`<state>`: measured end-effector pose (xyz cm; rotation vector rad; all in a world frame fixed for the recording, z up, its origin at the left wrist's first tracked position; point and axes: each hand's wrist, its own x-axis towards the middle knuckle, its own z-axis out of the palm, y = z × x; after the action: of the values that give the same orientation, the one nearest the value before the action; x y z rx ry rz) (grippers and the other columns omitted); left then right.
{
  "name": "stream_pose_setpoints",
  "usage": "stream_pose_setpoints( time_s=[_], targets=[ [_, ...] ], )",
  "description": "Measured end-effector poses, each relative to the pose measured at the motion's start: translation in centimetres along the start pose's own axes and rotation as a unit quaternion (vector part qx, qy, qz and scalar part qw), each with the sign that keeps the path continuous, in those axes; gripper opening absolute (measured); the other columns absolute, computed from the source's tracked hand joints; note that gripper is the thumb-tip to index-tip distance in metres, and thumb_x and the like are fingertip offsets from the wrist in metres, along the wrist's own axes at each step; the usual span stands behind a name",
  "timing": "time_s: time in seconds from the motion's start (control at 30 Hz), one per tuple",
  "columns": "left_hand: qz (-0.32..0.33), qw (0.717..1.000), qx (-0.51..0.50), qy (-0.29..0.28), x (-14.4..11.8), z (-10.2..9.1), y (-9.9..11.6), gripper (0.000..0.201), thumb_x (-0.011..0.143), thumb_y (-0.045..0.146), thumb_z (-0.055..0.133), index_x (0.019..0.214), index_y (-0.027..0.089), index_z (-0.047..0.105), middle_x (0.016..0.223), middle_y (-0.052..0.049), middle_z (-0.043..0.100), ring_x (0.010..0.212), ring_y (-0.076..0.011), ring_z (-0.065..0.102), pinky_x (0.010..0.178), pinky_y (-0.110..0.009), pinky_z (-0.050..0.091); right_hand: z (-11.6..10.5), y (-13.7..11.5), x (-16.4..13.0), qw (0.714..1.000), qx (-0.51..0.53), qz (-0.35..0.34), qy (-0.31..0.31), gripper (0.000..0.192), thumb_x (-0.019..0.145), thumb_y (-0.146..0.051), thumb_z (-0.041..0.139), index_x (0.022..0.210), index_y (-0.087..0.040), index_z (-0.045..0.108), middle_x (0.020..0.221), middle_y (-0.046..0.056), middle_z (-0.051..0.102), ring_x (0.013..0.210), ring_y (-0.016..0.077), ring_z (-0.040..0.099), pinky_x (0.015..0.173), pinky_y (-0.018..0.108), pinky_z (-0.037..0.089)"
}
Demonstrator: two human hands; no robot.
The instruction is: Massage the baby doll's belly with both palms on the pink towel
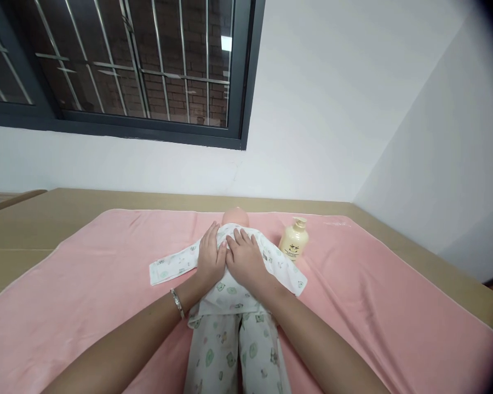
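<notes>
Both hands lie flat on a baby doll (pixel 232 284) in soft printed pyjamas: left hand (pixel 212 257) and right hand (pixel 246 261), fingers spread, press its chest. The limp cloth looks best gathered at the hem. Beyond the doll, right, stands a lotion pump bottle (pixel 294 239) on the pink towel (pixel 86 284).

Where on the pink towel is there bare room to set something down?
Bare pink towel spreads left of the doll, and right beyond the pump bottle. It is crowded mid-towel, where left hand and right hand press the doll's chest.
</notes>
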<state>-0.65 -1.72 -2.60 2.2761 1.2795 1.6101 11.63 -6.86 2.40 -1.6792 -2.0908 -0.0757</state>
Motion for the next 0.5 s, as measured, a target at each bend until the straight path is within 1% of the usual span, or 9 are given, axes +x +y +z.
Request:
stream_pose_setpoints(
  time_s=[0.03,0.1,0.17,0.2,0.3,0.33,0.4,0.43,0.5],
  targets=[
    [-0.004,1.0,0.0,-0.003,0.0,0.0,0.0,0.049,0.098,0.036,0.031,0.143,0.015,0.034,0.146,-0.017,0.043,0.137,-0.0276,0.039,0.113,-0.053,0.033,-0.2,-0.1,-0.1,1.0,-0.001,0.008,-0.001,0.046,0.096,-0.03,0.037,0.138,-0.016,0.05,0.153,0.014,0.033,0.144,0.0307,0.023,0.115,0.051,0.019],
    [-0.008,1.0,0.0,-0.006,0.0,0.0,-0.1,0.049,0.098,0.035,0.032,0.143,0.015,0.034,0.146,-0.016,0.043,0.137,-0.0269,0.039,0.114,-0.052,0.033,-0.4,-0.3,-0.2,0.999,-0.01,0.029,0.025,0.049,0.095,-0.031,0.04,0.141,-0.015,0.046,0.157,0.015,0.022,0.146,0.0336,0.013,0.115,0.052,0.019],
    [-0.011,1.0,0.002,-0.005,0.0,0.1,-0.1,0.049,0.098,0.035,0.032,0.143,0.015,0.034,0.146,-0.016,0.043,0.137,-0.0266,0.039,0.114,-0.051,0.033,-0.4,-0.4,-0.4,0.999,-0.019,0.029,0.027,0.051,0.095,-0.031,0.039,0.144,-0.015,0.042,0.158,0.015,0.017,0.147,0.0341,0.01,0.115,0.053,0.018],
    [-0.013,1.0,0.003,-0.005,0.0,0.1,-0.2,0.049,0.098,0.034,0.032,0.143,0.015,0.034,0.146,-0.016,0.043,0.137,-0.0266,0.039,0.114,-0.051,0.034,-0.4,-0.4,-0.4,1.0,-0.02,0.018,0.009,0.051,0.096,-0.031,0.038,0.145,-0.016,0.04,0.158,0.015,0.019,0.147,0.0334,0.012,0.116,0.053,0.017],
    [-0.011,1.0,0.005,-0.006,-0.1,0.2,-0.4,0.048,0.098,0.032,0.033,0.143,0.017,0.035,0.145,-0.015,0.044,0.136,-0.0273,0.041,0.113,-0.053,0.035,-0.9,0.0,-0.4,0.996,-0.006,-0.017,-0.083,0.051,0.098,-0.034,0.035,0.147,-0.018,0.038,0.157,0.014,0.024,0.146,0.0325,0.018,0.115,0.055,0.019],
    [-0.006,1.0,0.005,-0.007,0.0,0.3,-0.5,0.048,0.097,0.031,0.034,0.143,0.017,0.036,0.145,-0.015,0.045,0.135,-0.0276,0.042,0.112,-0.053,0.036,-1.5,0.2,-0.3,0.994,0.003,-0.02,-0.109,0.052,0.098,-0.036,0.036,0.147,-0.019,0.038,0.157,0.014,0.024,0.146,0.0332,0.018,0.114,0.055,0.02],
    [0.005,1.0,0.006,-0.007,0.0,0.3,-0.8,0.048,0.096,0.03,0.034,0.142,0.017,0.036,0.143,-0.015,0.047,0.134,-0.0284,0.044,0.111,-0.055,0.038,-3.3,0.9,-0.2,0.99,0.024,-0.022,-0.138,0.053,0.097,-0.04,0.04,0.146,-0.02,0.039,0.157,0.014,0.022,0.146,0.0346,0.017,0.114,0.055,0.022],
    [0.009,1.0,0.01,-0.006,0.1,0.3,-0.9,0.048,0.096,0.03,0.035,0.142,0.017,0.037,0.142,-0.016,0.048,0.133,-0.0287,0.044,0.11,-0.055,0.038,-4.6,1.3,-0.1,0.99,0.033,-0.02,-0.139,0.054,0.096,-0.04,0.041,0.146,-0.02,0.039,0.157,0.014,0.022,0.146,0.0346,0.016,0.114,0.053,0.022],
    [0.02,0.999,0.022,-0.012,0.6,0.2,-0.9,0.049,0.095,0.029,0.036,0.142,0.017,0.037,0.143,-0.016,0.047,0.134,-0.0295,0.043,0.111,-0.056,0.037,-7.4,2.4,-0.1,0.993,0.042,-0.001,-0.115,0.056,0.096,-0.04,0.041,0.148,-0.018,0.037,0.158,0.013,0.021,0.147,0.0331,0.012,0.116,0.05,0.02]
  ],
)
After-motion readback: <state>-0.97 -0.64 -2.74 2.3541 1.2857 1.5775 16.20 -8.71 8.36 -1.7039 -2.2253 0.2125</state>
